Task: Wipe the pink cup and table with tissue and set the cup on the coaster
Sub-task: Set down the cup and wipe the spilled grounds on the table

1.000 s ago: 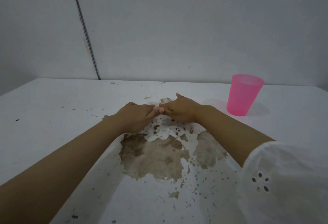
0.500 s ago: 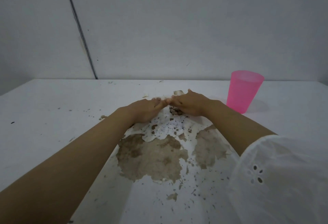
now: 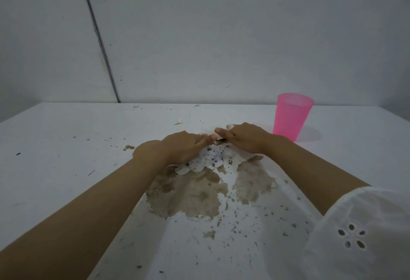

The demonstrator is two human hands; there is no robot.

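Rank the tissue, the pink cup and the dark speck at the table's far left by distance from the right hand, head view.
1. tissue: under the right hand, touching it.
2. pink cup: just to the hand's right, apart from it.
3. dark speck: far left of the table, beyond the other hand.

Single view only, from a wide-angle camera worn on the head. Faces forward and down over the counter (image 3: 55,146) toward the wall (image 3: 221,35) behind. Placed close above the counter, near its front side. Covers the counter out to its far edge, plus a large part of the wall.
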